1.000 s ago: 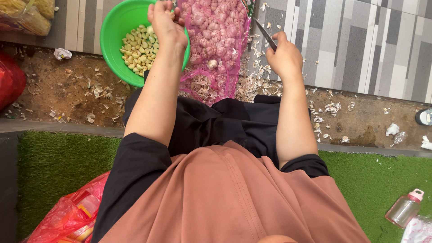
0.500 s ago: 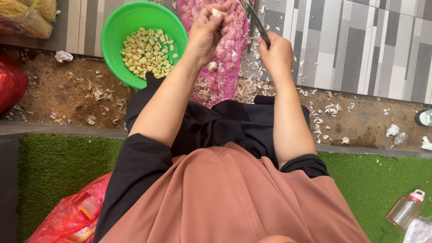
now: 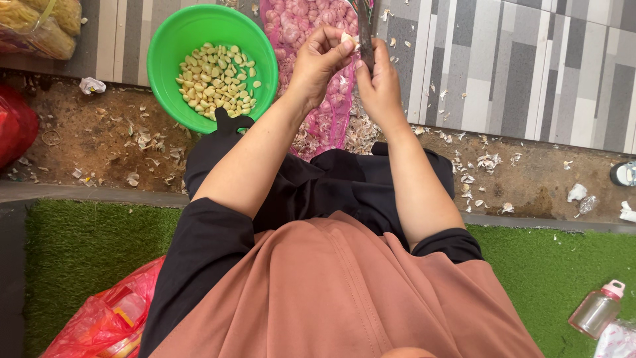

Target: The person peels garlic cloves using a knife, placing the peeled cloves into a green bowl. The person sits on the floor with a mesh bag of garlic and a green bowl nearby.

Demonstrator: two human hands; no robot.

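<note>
Green artificial turf (image 3: 79,252), near strip. Pink mesh sack of garlic (image 3: 311,40), far centre. Green bowl (image 3: 165,59) of peeled cloves, far left. Left hand (image 3: 318,59), fingers pinched on garlic clove (image 3: 346,38). Right hand (image 3: 379,83), closed around knife (image 3: 364,26), touching the clove, above the sack. Clear bottle (image 3: 596,311) with pink cap, near right.

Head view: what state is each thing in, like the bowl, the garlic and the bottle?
Green bowl: upright, partly filled with peeled cloves.
Pink mesh bag: lying open, full of unpeeled garlic.
Garlic clove: pinched in the left hand.
Knife: gripped in the right hand, blade at the clove.
Small bottle: lying tilted on green turf, cap on.
</note>
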